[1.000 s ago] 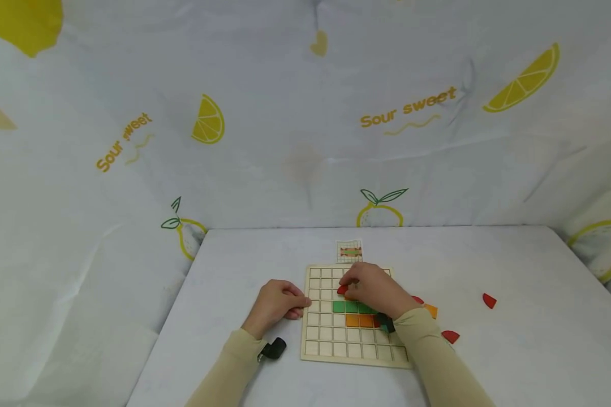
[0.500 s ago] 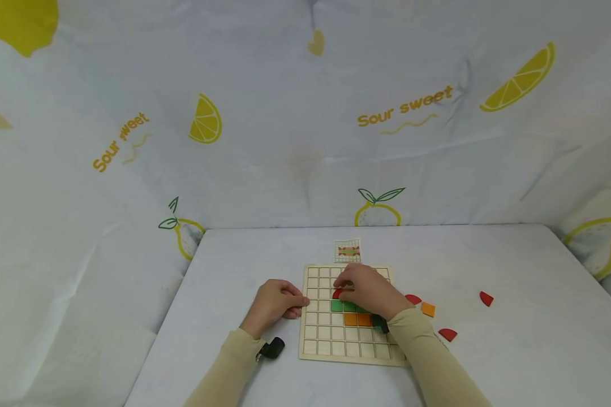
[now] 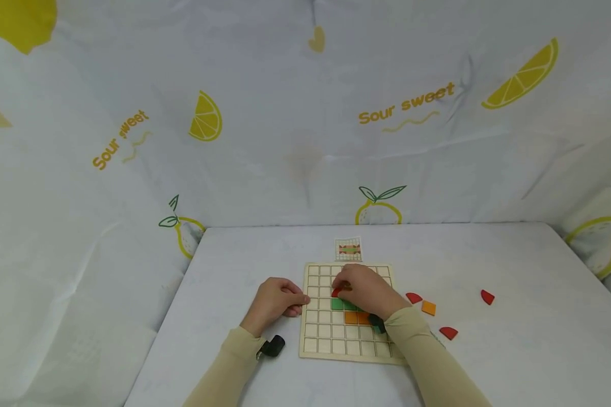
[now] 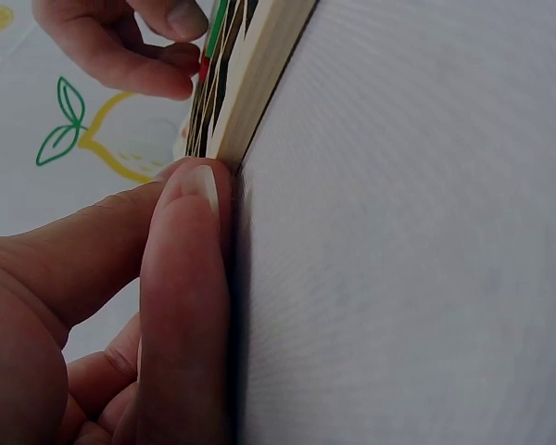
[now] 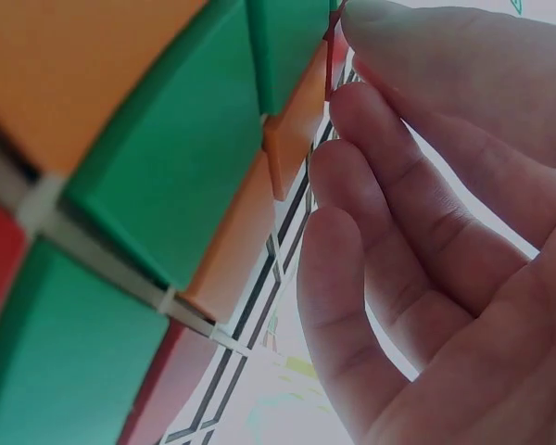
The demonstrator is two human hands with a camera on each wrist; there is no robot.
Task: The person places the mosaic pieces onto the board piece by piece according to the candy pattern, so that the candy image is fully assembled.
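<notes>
A wooden grid board [image 3: 325,333] lies on the table before me. At its left edge, the thumb and index fingertips of my left hand [image 3: 277,299] pinch the rim, close up in the left wrist view. My right hand [image 3: 366,288] reaches over the board, its thumb and index finger holding a red quarter-circle piece [image 3: 335,293] just above the row of green square tiles [image 3: 338,304]. Orange square tiles [image 3: 356,318] sit in the row below. In the right wrist view, green tiles [image 5: 176,158] and an orange tile [image 5: 295,125] stand beside the curled fingers. My right hand and wrist hide part of the board.
A small pattern card [image 3: 348,249] lies behind the board. Right of it are a loose orange square [image 3: 428,307] and red quarter-circles [image 3: 448,333], one farther out [image 3: 487,297]. A lemon-print cloth [image 3: 285,113] hangs behind the table.
My right hand has shifted slightly left with the red piece, which now sits at the left end above the green row. My left hand stays at the board's edge.
</notes>
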